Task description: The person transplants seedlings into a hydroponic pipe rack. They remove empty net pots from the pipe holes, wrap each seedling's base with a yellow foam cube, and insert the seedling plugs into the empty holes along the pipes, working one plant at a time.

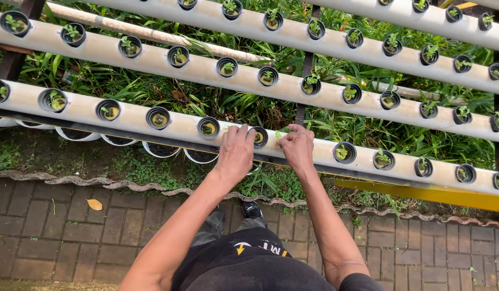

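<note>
- Smooth, round white pipe (168, 125), dotted with black net cups, runs left to right above a red-brick paved floor (71, 226) and a strip of grass.
- Left hand (236, 152) rests flat, fingers loosely together, touching a black cup (259, 137).
- Right hand (297, 148) pinches a small green seedling (278, 134) just right of that cup.

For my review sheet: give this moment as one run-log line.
left hand: rests on nearest pipe, fingers at net pot | right hand: on pipe beside same pot, pinching small seedling | below: brick paving
</note>
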